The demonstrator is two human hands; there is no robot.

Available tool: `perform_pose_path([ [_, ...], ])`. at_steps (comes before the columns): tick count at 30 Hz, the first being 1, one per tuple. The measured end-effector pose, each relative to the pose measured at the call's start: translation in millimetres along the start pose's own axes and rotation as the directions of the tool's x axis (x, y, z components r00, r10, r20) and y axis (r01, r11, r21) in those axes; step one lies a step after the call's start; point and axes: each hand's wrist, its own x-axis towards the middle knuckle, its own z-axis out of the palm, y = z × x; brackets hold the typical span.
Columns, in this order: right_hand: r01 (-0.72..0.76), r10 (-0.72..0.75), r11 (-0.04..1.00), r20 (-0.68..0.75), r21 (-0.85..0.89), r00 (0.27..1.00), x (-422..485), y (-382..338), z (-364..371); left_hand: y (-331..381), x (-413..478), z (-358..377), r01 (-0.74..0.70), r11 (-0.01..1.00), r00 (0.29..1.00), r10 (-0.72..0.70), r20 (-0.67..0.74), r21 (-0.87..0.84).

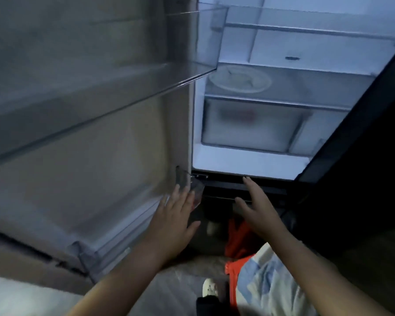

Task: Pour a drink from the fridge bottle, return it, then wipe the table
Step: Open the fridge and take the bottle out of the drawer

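The fridge stands open in front of me, its lit inside point(249, 165) at the upper right and its door point(89, 156) swung out to the left. My left hand point(176, 215) lies flat with straight fingers near the door's lower inner corner, by a clear door bin point(192, 188). My right hand point(258, 204) reaches with fingers spread toward the dark lower front of the fridge below the lit compartment, holding nothing. No bottle shows in the blurred frame.
A clear door shelf point(201, 42) juts out at the top. Inside, a round white plate point(240, 80) sits on a shelf above a frosted drawer point(251, 126). A dark panel point(351, 133) closes the right side. My legs and orange cloth point(237, 238) are below.
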Motion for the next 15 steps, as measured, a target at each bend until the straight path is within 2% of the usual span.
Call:
perform_pose_path([
  [3,-0.115,0.118,0.992,-0.057,0.057,0.991,16.9,5.6,-27.9,14.5,36.2,-18.0,-0.066,0.996,0.998,0.064,-0.026,-0.066],
  [7,-0.184,0.191,0.98,-0.09,0.077,0.978,48.1,14.2,-56.8,31.5,84.2,-44.4,-0.091,0.936,0.994,0.066,-0.083,-0.34],
  [10,-0.215,0.228,0.971,-0.125,0.107,0.966,78.3,18.8,-75.3,42.4,124.5,-63.9,-0.016,0.785,0.998,-0.021,-0.052,-0.619],
  [15,-0.248,0.286,0.937,-0.131,0.246,0.949,133.2,31.5,-97.5,61.3,190.6,-87.7,0.098,0.514,0.986,-0.165,0.014,-0.852],
])
